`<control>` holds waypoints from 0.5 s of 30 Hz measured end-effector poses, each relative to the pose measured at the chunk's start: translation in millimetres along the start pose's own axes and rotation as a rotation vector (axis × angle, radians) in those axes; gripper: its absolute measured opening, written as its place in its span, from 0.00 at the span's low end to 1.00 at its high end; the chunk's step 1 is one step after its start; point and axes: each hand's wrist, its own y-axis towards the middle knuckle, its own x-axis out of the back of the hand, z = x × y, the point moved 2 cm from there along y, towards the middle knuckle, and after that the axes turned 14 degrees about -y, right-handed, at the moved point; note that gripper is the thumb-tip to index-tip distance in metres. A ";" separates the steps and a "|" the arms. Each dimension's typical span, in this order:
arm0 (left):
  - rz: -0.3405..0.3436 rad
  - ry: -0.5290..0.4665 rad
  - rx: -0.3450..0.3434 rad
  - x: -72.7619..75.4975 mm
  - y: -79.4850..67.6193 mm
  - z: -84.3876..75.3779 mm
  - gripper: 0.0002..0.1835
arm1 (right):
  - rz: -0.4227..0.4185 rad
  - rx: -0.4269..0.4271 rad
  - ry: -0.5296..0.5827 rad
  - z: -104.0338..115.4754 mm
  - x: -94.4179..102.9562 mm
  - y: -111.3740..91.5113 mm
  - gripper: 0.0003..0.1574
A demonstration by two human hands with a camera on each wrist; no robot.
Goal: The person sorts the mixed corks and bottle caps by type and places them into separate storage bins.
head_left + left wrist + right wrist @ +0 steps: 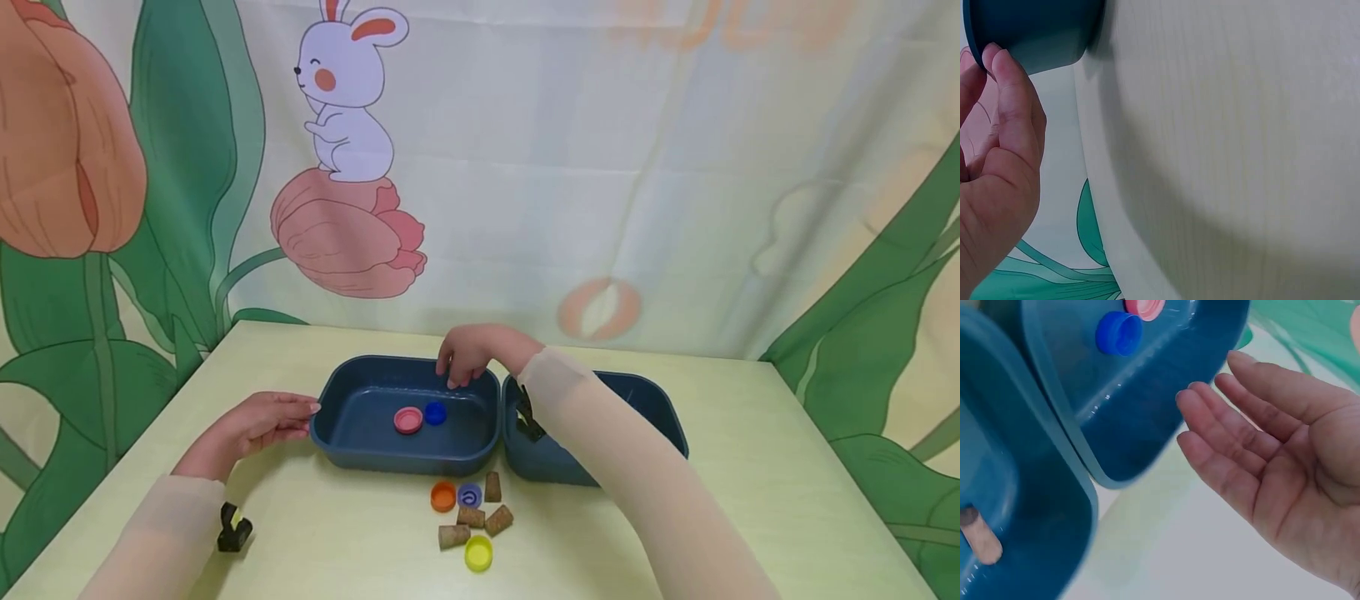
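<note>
My left hand (266, 421) touches the outside of the left dark blue bin (405, 460) near its rim, fingers fairly straight; its fingertips also meet the bin wall (1054, 37) in the left wrist view. Over the back right part of that bin hovers my right hand (468, 354). Its fingers are loosely bent with nothing between them, as the right wrist view shows. Inside the left bin lie a pink bottle cap (408, 420) and a blue bottle cap (435, 413), side by side.
A second bin (645, 396) adjoins on the right, holding a cork (982, 537). In front lie an orange cap (443, 497), a purple cap (469, 496), a yellow cap (478, 553) and several corks (453, 536). A printed curtain (510, 208) hangs behind the table.
</note>
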 end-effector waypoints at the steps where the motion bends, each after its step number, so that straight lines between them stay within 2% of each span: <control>1: 0.001 0.002 0.000 -0.1 -0.5 -0.3 0.16 | -0.011 0.016 -0.010 0.0 1.3 -3.2 0.25; 4: 0.004 0.006 -0.001 -0.2 -1.3 -0.7 0.18 | -0.061 0.071 -0.033 -0.4 4.7 -13.9 0.24; 9: 0.003 0.008 -0.008 -0.9 -0.9 -1.0 0.18 | -0.218 0.162 -0.015 -3.8 5.9 -40.2 0.20; 15: -0.001 0.017 -0.006 -1.9 -0.4 -1.3 0.18 | -0.400 0.203 0.055 -11.4 -10.1 -84.5 0.16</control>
